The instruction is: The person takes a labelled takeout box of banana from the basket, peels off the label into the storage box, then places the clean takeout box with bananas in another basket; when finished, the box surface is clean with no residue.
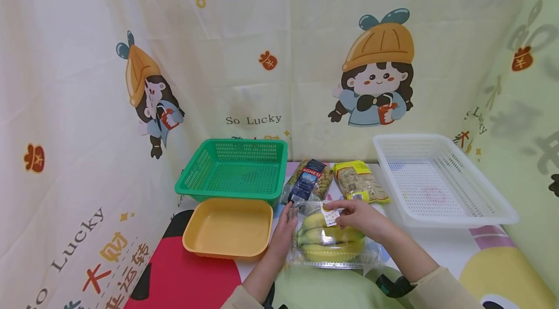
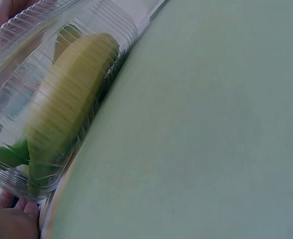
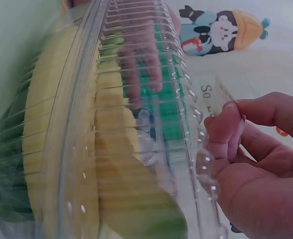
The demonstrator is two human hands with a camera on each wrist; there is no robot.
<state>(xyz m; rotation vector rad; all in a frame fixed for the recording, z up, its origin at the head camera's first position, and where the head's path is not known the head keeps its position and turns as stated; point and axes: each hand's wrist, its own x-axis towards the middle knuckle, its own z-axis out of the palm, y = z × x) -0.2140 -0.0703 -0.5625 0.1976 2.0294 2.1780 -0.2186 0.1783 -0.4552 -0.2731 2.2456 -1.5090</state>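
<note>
A clear plastic clamshell box [image 1: 371,253] of bananas [image 1: 334,251] sits in front of me, its ribbed wall close up in both wrist views. My right hand [image 1: 364,219] is over its lid, pinching a white printed label [image 1: 330,217] between thumb and fingers. In the right wrist view the label [image 3: 225,93] stands up from the plastic at my fingertips. On the box's left side my left hand [image 1: 281,236] rests with fingers extended against the wall. Those fingers [image 3: 148,59] show through the plastic in the right wrist view.
Behind the box lie a bag of Agnesi pasta [image 1: 311,180] and a yellow-topped bag [image 1: 359,182]. To the left are a green basket [image 1: 183,187] and an orange-yellow tray [image 1: 227,226]; a white basket [image 1: 485,192] stands at right. A printed curtain [image 1: 305,56] encloses the table.
</note>
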